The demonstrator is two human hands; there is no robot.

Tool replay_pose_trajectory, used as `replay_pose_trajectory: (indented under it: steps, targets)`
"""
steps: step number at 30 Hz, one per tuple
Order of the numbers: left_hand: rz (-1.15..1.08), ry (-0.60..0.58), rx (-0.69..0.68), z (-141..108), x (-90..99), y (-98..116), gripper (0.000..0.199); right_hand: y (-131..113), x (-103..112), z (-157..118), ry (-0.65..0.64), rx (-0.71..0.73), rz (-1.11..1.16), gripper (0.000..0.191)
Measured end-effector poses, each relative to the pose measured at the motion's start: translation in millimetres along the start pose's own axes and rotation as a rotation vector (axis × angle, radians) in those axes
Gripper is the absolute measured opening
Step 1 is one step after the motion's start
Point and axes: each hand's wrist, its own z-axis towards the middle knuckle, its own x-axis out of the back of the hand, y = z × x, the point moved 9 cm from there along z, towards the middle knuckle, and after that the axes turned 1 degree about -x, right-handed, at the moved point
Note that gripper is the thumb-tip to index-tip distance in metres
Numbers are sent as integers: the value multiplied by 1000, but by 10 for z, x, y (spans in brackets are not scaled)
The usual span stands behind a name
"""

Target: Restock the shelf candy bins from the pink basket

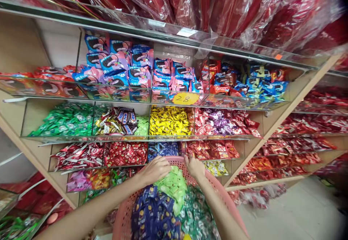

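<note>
A pink perforated basket (231, 200) stands below me, tilted in view, with dark blue, light green and dark green wrapped candies in it. My left hand (157, 168) is closed at the basket's far rim, left of centre, above the light green candies (174, 187). My right hand (195, 166) has its fingers wrapped over the same rim, a little to the right. Just beyond the rim are shelf compartments with blue-wrapped candies (162, 150) and red-wrapped candies (210, 150). What the left fingers press on is partly hidden.
Glass-fronted shelves hold green candies (69, 120), yellow candies (170, 120) and blue and pink packets (115, 62). A yellow tag (185, 98) reads 28. Red items in clear plastic (195, 4) lie on top. More shelves (307, 124) and pale floor (293, 211) are at right.
</note>
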Motion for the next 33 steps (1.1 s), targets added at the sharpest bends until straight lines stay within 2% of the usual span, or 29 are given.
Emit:
replay_pose_trajectory:
  steps: [5, 14, 26, 33]
  targets:
    - [-6, 15, -39, 79, -143, 41, 22, 68, 22, -4, 20, -26, 1, 54]
    - [-14, -10, -147, -80, -404, 81, 20, 94, 63, -12, 34, -41, 7, 54]
    - [91, -32, -117, -59, -496, 119, 21, 61, 36, 1, 14, -32, -12, 54]
    - [145, -35, -164, -68, -550, 178, 21, 74, 35, 1, 18, -38, -10, 55]
